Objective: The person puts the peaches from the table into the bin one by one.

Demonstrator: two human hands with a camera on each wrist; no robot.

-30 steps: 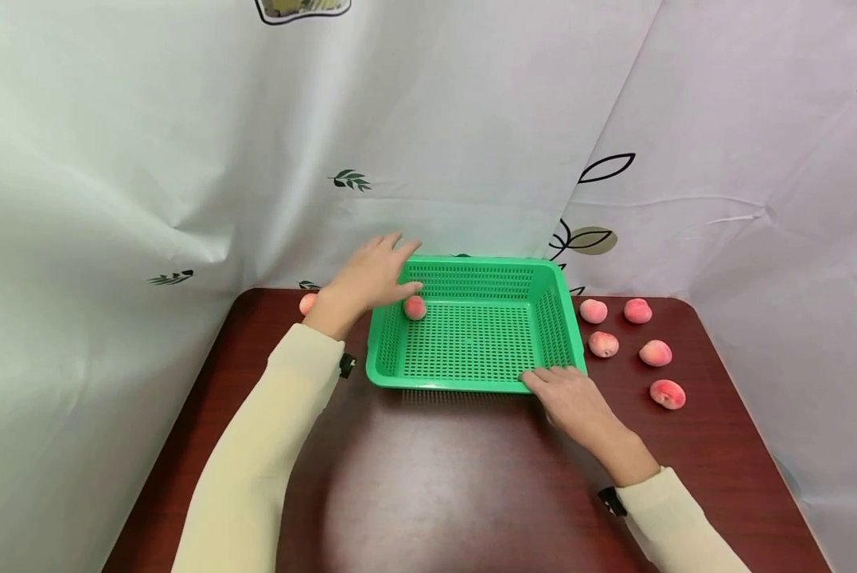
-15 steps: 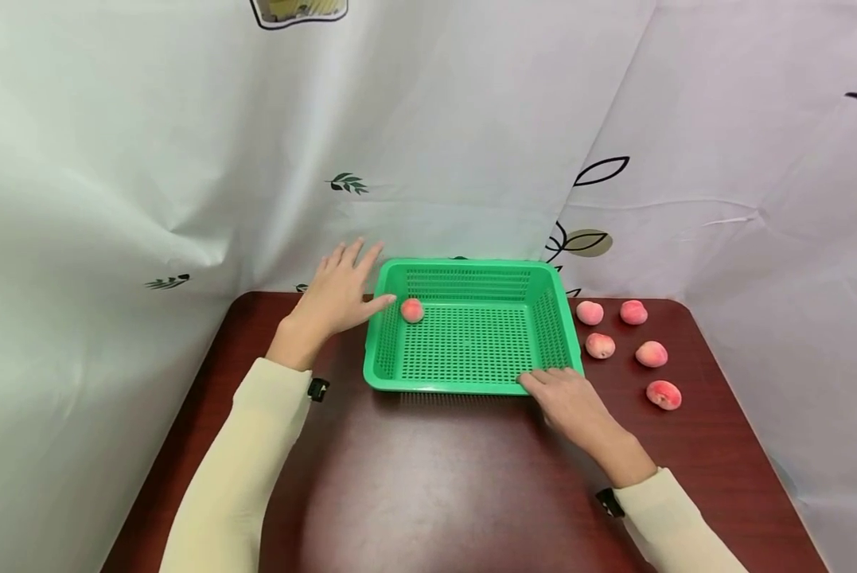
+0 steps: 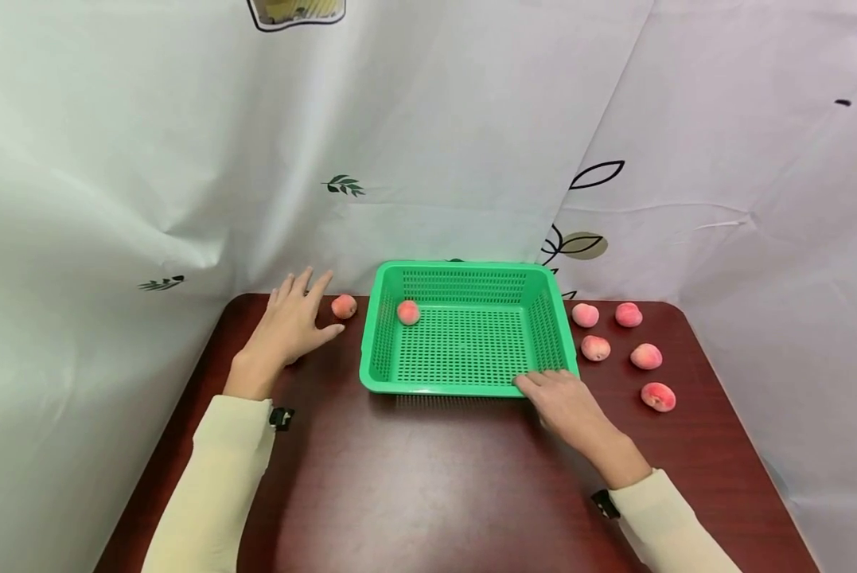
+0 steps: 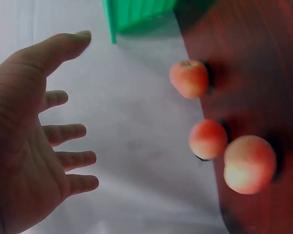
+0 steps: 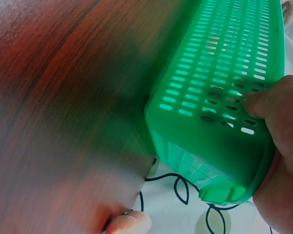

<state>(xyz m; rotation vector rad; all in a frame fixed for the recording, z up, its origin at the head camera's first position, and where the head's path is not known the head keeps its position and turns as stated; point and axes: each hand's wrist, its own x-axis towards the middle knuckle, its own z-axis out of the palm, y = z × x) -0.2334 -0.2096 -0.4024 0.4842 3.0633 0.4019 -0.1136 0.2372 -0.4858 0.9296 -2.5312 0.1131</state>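
Observation:
A green plastic basket (image 3: 372, 350) stands at the middle of the table, with one peach (image 3: 408, 313) in its far left corner. My right hand (image 3: 560, 402) grips the basket's near rim at the right corner; in the right wrist view its thumb (image 5: 259, 102) lies against the slotted outer wall. Left of the basket my left hand (image 3: 288, 318) is in the air with spread fingers, holding nothing. In the left wrist view three peaches lie near it: one peach (image 4: 189, 78) nearer the basket, two others (image 4: 208, 139) side by side. The head view shows only one peach (image 3: 344, 306) there, the hand covering the others.
Several peaches (image 3: 646, 356) lie on the dark red table (image 3: 414, 477) right of the basket. A white patterned cloth (image 3: 457, 119) hangs behind the table's far edge and along both sides.
My left hand has moved left and toward me, from over the basket's left rim to over the peaches at the left. A peach has come into sight beside it. The right hand keeps its grip.

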